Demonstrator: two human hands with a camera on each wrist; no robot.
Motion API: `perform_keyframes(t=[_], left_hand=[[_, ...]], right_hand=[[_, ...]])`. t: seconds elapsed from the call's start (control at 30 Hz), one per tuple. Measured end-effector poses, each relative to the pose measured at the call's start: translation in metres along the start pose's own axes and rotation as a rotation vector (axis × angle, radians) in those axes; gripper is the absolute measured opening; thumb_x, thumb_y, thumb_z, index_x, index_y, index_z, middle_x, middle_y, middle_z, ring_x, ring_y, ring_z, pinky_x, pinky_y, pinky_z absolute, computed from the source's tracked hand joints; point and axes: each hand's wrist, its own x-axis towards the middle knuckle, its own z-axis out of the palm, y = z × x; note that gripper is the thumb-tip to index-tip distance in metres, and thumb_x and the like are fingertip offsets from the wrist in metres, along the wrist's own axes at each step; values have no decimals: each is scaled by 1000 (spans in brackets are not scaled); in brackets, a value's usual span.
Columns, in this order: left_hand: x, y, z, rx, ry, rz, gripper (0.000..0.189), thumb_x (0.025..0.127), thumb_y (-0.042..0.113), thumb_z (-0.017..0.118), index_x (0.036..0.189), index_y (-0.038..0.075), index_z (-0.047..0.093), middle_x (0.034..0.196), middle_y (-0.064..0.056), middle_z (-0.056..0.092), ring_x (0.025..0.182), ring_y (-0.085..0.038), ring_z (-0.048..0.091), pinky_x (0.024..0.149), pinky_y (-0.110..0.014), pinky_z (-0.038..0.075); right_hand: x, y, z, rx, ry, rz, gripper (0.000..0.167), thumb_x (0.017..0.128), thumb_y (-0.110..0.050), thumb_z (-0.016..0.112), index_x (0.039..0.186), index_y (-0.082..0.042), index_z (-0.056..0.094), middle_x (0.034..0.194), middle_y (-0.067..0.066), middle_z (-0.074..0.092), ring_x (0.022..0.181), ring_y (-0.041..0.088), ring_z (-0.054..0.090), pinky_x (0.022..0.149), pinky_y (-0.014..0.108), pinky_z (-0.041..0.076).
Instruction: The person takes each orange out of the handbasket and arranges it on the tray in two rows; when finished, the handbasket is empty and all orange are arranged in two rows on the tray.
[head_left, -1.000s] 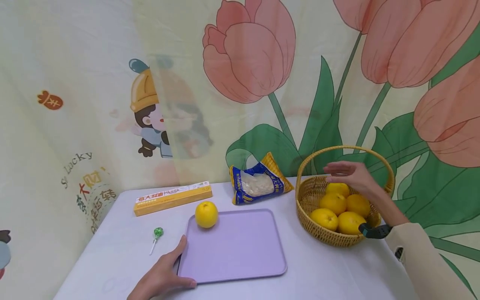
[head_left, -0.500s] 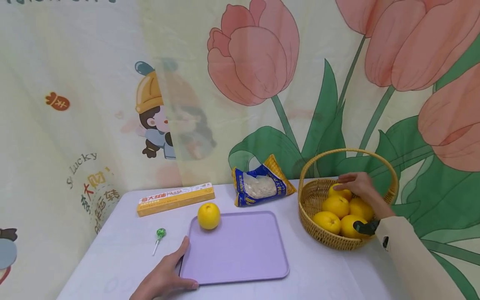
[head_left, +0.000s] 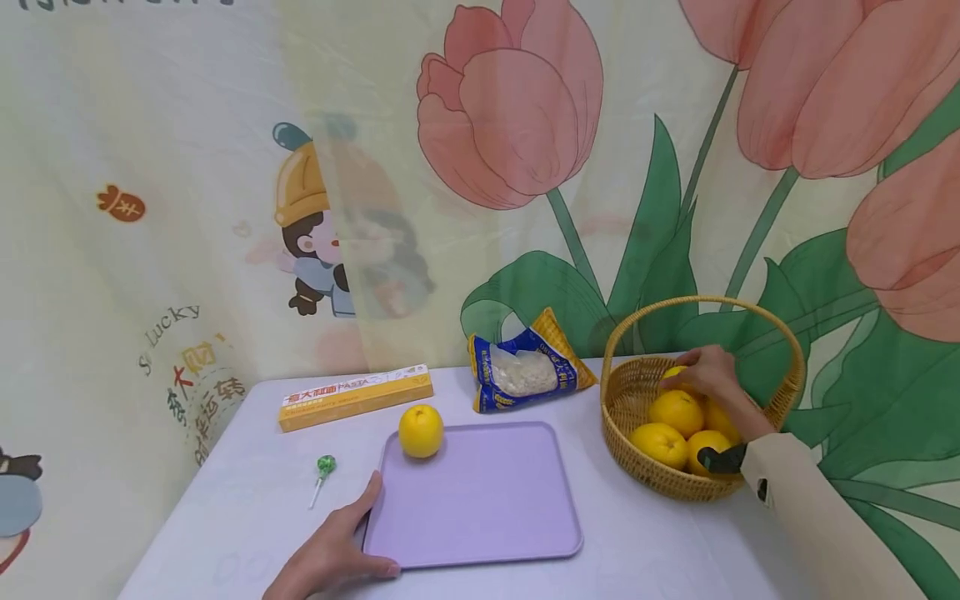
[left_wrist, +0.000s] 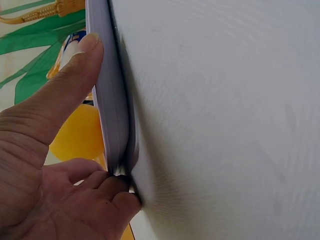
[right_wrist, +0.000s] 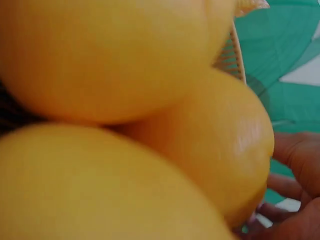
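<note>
My left hand (head_left: 333, 542) holds the near left corner of a lilac tray (head_left: 480, 500), thumb along the front edge and fingers at the left side. In the left wrist view the thumb (left_wrist: 82, 70) lies against the tray's rim (left_wrist: 112, 100). One orange (head_left: 421, 431) sits at the tray's far left corner. My right hand (head_left: 712, 371) reaches into a wicker basket (head_left: 626, 450) and grips the rearmost orange (head_left: 672, 382), which it partly hides. The right wrist view shows fingers and thumb around that orange's far side (right_wrist: 220, 145). Several other oranges (head_left: 660, 446) lie in front of it.
Behind the tray stand a pasta box (head_left: 356, 398) on the left and a blue and yellow pasta bag (head_left: 528, 367). A green lollipop (head_left: 326, 467) lies left of the tray. The basket's tall handle (head_left: 701, 300) arches over the right hand. A printed curtain (head_left: 375, 250) hangs behind.
My right hand has come down from above the oranges onto the rearmost one, and its fingers have closed around it. The left hand stays at the tray's corner. The head view has shifted slightly.
</note>
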Motion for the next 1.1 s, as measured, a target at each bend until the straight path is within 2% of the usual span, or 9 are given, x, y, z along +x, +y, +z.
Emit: perform_keyframes(t=[0.13,0.2,0.3,0.4,0.5,0.6,0.73,0.9,1.1], left_hand=[[2,3,3,20,-5,0,141,62,33,107,170,0,23,171,-30,31,155,-50,36,126,-68,30],[3,4,4,36,-3,-5,141,61,34,107,170,1,23,170,-30,32,155,-50,36,125,-68,31],[4,5,4,46,0,-3,142,61,35,107,170,2,23,171,-29,32,155,-50,36,125,-67,31],[5,7,4,42,0,-2,142,61,35,107,170,1,23,171,-29,31,155,-49,36,126,-67,31],[6,7,4,34,-1,-7,141,61,34,107,170,1,24,171,-29,31,155,-49,36,126,-67,31],[6,6,4,27,1,-21,142,60,34,107,170,1,24,171,-29,31,155,-50,35,126,-67,30],[5,5,3,15,2,-35,142,60,34,107,170,1,24,171,-30,30,155,-50,35,125,-68,30],[2,4,3,10,2,-53,142,59,34,107,170,1,24,171,-30,30,155,-50,35,125,-68,30],[0,1,2,14,12,-27,140,61,33,107,170,1,25,170,-30,32,155,-49,36,126,-68,30]], right_hand=[[-6,-6,2,-62,47,35,59,84,-18,91,116,25,65,115,41,62,109,56,51,100,63,45],[-8,-6,3,-78,77,46,54,82,-19,93,99,24,64,98,36,60,101,53,49,93,62,39],[-9,-7,2,-110,84,83,51,81,-24,94,79,12,59,80,23,53,89,45,50,80,51,41],[-9,-7,0,-134,58,107,51,82,-27,93,70,2,53,70,11,45,77,34,51,64,37,46],[-7,-5,0,-118,59,82,49,83,-26,92,67,2,54,63,7,42,68,30,49,60,35,45],[-7,-1,2,-36,79,64,50,84,-25,91,89,19,67,78,24,59,84,40,54,72,45,53],[-8,6,3,107,73,82,77,87,-30,90,136,21,60,131,41,61,116,51,55,92,51,59],[-2,8,-1,261,-8,73,81,92,-32,88,149,14,54,150,39,53,129,49,55,95,40,57],[4,9,2,334,-122,21,87,97,-32,83,158,13,41,158,39,45,133,48,52,115,57,49]])
